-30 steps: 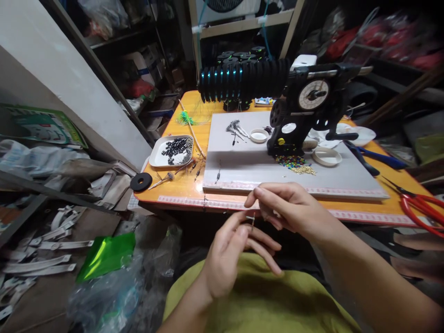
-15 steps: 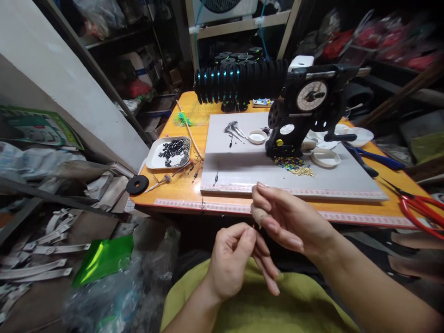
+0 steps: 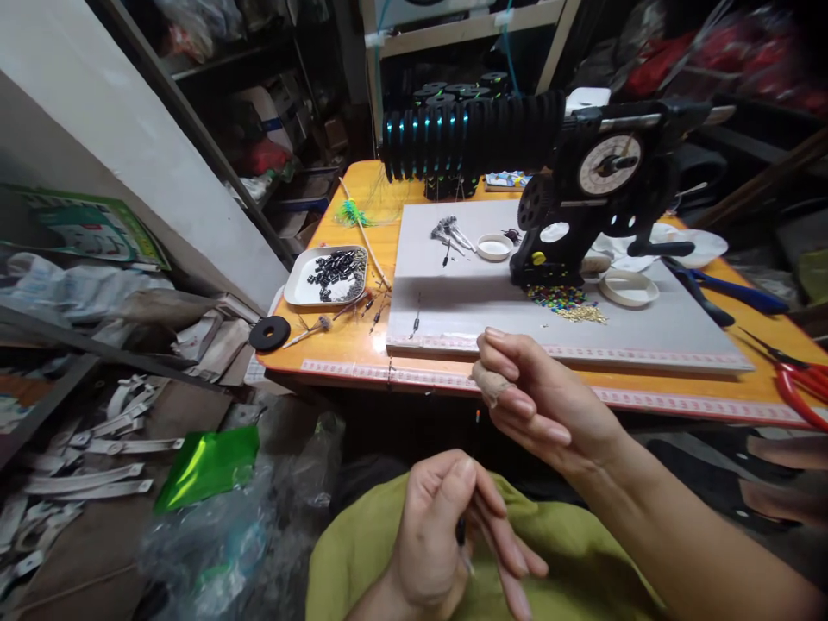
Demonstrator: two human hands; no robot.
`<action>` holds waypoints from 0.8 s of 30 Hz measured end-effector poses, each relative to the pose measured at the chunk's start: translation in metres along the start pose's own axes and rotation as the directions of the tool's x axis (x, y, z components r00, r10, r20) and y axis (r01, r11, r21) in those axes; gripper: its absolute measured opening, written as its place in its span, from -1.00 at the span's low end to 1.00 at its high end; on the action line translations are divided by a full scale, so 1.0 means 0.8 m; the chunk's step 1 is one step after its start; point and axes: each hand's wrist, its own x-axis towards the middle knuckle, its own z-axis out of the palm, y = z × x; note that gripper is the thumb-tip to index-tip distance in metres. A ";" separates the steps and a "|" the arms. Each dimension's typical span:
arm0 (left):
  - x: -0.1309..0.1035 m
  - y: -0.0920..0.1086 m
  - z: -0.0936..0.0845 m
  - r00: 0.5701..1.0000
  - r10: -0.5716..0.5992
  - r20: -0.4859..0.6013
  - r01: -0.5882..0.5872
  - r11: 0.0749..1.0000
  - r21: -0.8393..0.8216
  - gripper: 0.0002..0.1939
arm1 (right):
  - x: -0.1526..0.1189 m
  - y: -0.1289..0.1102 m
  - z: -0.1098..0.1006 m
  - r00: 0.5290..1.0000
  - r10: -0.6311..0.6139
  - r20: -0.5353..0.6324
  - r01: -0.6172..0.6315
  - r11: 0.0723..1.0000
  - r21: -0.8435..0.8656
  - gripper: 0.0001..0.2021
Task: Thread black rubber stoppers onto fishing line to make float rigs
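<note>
My left hand (image 3: 443, 526) is low in front of the olive-green cloth over my lap, thumb pressed to its index finger and the other fingers extended. A small black piece (image 3: 461, 530) shows beneath its thumb, against the palm side. Higher and to the right, my right hand (image 3: 540, 401) has its fingertips drawn together; one finger is wrapped in beige tape (image 3: 492, 385). Between the hands hangs a tiny orange bead (image 3: 478, 416), seemingly on a line too thin to see. What the right fingertips pinch is hidden.
A grey board (image 3: 453, 302) on the orange table (image 3: 323, 352) bears a black winding machine (image 3: 549, 224), coloured beads (image 3: 557, 298) and shallow dishes. Left are a white tray (image 3: 294, 280) of black parts and a black spool (image 3: 269, 333). Red-handled scissors (image 3: 793, 388) lie right.
My left hand has moved down, away from my right hand, widening the gap. The orange bead now shows clear between them, and the black piece has come into sight. The view has shifted slightly.
</note>
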 end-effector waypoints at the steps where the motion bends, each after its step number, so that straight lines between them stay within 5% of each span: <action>1: -0.001 -0.001 0.000 1.000 -0.008 0.000 0.008 1.000 -0.012 -0.55 | -0.001 -0.002 -0.001 1.000 0.000 0.000 0.000 1.000 -0.005 -0.58; 10: -0.008 0.005 0.000 0.995 -0.079 0.066 0.083 0.994 -0.065 -0.63 | -0.007 -0.009 -0.015 1.000 -0.012 -0.021 0.011 0.999 -0.049 -0.60; 24: -0.013 0.001 -0.006 0.992 -0.127 0.008 0.127 0.991 -0.044 -0.65 | -0.009 -0.009 -0.015 0.998 -0.031 -0.054 0.027 0.996 -0.082 -0.60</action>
